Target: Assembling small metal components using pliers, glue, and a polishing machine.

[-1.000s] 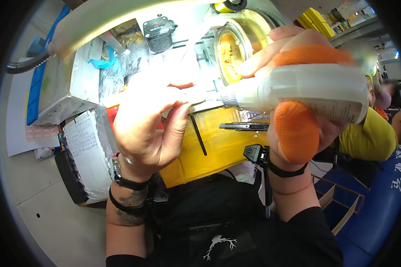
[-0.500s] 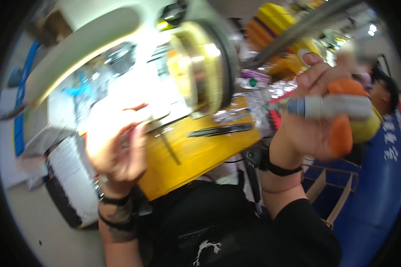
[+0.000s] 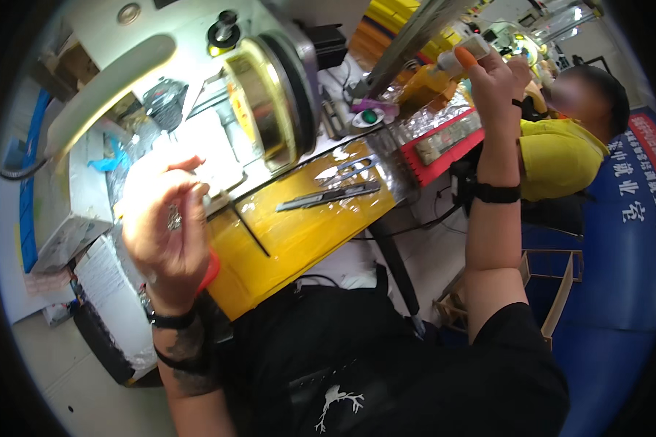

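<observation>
My left hand is at the left under bright light. Its fingers are curled, with a small silvery metal piece in them, partly hidden and too small to name. Next to its fingertips, a thin dark rod slants across the yellow work surface; whether the fingertips touch it I cannot tell. My right hand is stretched out at the upper right, closed around a small translucent bottle. One finger there wears an orange fingertip cover.
A dark utility knife and tweezers lie on the yellow surface. Beyond stands a machine with a round wheel, beside a curved lamp. A red tray is at the right; a person in a yellow shirt sits behind it.
My right hand has moved away, up and outward, with the bottle, from beside the tray. My left hand keeps its curled grip. The view has shifted to the right.
</observation>
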The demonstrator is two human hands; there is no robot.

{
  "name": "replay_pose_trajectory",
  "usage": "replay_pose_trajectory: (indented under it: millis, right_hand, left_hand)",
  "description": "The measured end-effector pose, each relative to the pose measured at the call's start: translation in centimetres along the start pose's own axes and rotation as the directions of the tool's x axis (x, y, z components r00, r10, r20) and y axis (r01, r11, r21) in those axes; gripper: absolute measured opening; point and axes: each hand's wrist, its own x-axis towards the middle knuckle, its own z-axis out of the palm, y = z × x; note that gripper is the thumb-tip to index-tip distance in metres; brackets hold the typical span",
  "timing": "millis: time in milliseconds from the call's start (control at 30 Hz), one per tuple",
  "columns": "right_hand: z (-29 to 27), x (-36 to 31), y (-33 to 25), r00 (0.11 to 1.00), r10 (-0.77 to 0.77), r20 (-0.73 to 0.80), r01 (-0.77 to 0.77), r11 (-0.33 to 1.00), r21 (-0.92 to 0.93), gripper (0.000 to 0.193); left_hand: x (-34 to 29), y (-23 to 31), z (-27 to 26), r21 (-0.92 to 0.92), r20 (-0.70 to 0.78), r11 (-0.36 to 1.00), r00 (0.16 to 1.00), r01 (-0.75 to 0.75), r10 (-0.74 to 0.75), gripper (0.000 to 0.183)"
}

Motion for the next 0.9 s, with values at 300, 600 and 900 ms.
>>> replay_pose_trajectory:
  millis: [300,600,900]
  right_hand:
    - [4.6,-16.5,-8.8,0.792,0.046,0.609,0.143,0.955,-0.259,0.036]
    - [5.8,-17.9,-6.7,0.793,0.032,0.609,0.111,0.974,-0.196,0.029]
    - [6.3,-15.0,-9.8,0.794,-0.069,0.604,-0.233,0.883,0.407,0.035]
  left_hand:
    - [0.7,-0.1,-0.5,0.064,0.095,0.988,0.987,-0.139,0.133,0.016]
    - [0.2,-0.2,-0.8,0.053,0.070,0.995,0.994,-0.089,0.085,0.013]
    - [0.0,-0.1,-1.0,0.097,0.072,0.991,0.994,-0.092,0.085,0.011]
